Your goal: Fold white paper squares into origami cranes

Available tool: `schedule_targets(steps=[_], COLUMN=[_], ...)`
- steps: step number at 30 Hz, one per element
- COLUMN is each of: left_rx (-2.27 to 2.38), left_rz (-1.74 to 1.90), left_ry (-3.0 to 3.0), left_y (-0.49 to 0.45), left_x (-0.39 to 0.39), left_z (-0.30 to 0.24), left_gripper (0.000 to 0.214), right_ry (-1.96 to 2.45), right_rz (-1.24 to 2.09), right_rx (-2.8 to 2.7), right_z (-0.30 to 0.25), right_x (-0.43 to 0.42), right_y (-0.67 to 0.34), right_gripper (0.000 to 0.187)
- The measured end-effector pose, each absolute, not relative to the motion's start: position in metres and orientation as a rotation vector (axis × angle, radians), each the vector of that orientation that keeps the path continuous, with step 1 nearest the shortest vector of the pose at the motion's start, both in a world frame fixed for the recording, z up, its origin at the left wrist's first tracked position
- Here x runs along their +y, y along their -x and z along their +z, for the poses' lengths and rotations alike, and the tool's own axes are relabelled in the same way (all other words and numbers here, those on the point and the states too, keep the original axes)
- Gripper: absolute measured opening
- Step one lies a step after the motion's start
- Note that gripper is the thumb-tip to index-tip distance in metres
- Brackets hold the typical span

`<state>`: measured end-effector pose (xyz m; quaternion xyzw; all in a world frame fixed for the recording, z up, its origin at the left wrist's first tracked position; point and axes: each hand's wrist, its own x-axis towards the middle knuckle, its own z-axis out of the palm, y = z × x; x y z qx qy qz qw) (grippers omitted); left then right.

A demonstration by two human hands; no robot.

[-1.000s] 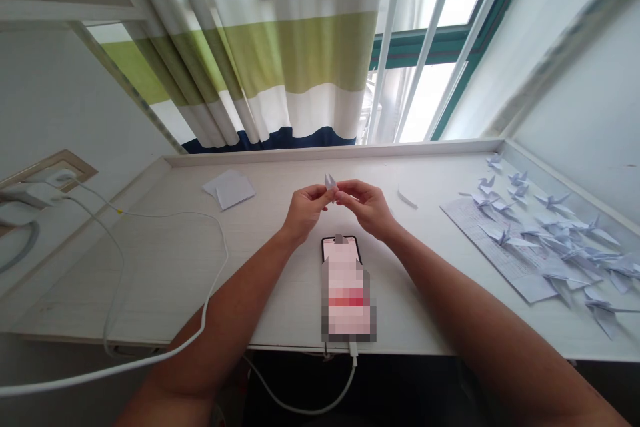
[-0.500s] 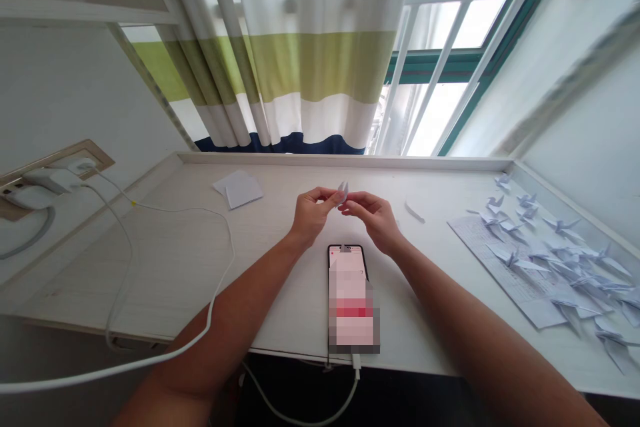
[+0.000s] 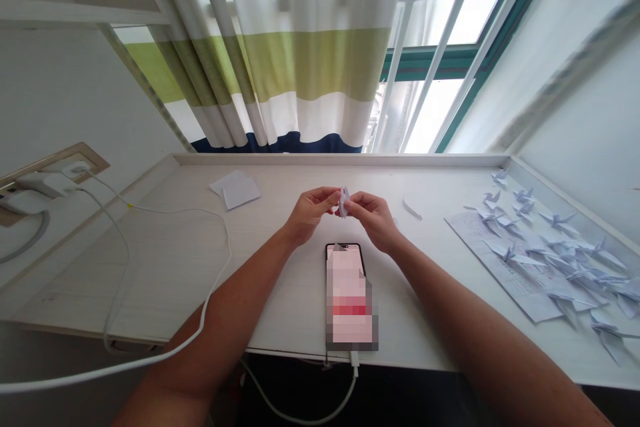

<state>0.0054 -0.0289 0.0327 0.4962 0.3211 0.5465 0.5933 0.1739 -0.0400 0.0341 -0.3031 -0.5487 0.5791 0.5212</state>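
Note:
A small folded white paper is held up between my two hands, above the middle of the desk. My left hand pinches its left side between thumb and fingers. From the other side my right hand grips it, thumb in front and fingers behind. The fingertips cover part of the paper, so its exact folds are hard to make out. Below the hands a phone lies face up, its screen pixelated.
Several folded paper cranes crowd the right side, some on a written sheet. Square white papers lie at the back left. A paper strip rests right of my hands. A white cable crosses my left forearm.
The folded paper has turned and sits lower between the fingers. My right thumb and fingers have closed onto its right side. The view has shifted slightly.

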Motion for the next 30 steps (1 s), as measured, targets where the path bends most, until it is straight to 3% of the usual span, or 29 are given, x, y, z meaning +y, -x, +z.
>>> schedule_targets(steps=[13, 24, 30], left_rx=[0.579, 0.879, 0.856], left_rz=[1.180, 1.548, 1.569], left_ry=[-1.057, -1.517, -1.605], left_y=[-0.0064, -0.0068, -0.0044], left_x=[-0.0328, -0.0356, -0.0364], left_z=[0.0337, 0.0385, 0.0384], left_gripper=[0.032, 0.017, 0.012], right_ry=[0.517, 0.613, 0.613], right_rz=[1.693, 1.609, 1.577], right_rx=[-1.272, -1.175, -1.158], right_z=[0.0417, 0.0407, 0.0421], right_x=[-0.0419, -0.0414, -0.0398], right_y=[-0.1776, -0.1750, -0.1767], right_gripper=[0.023, 0.026, 0.026])
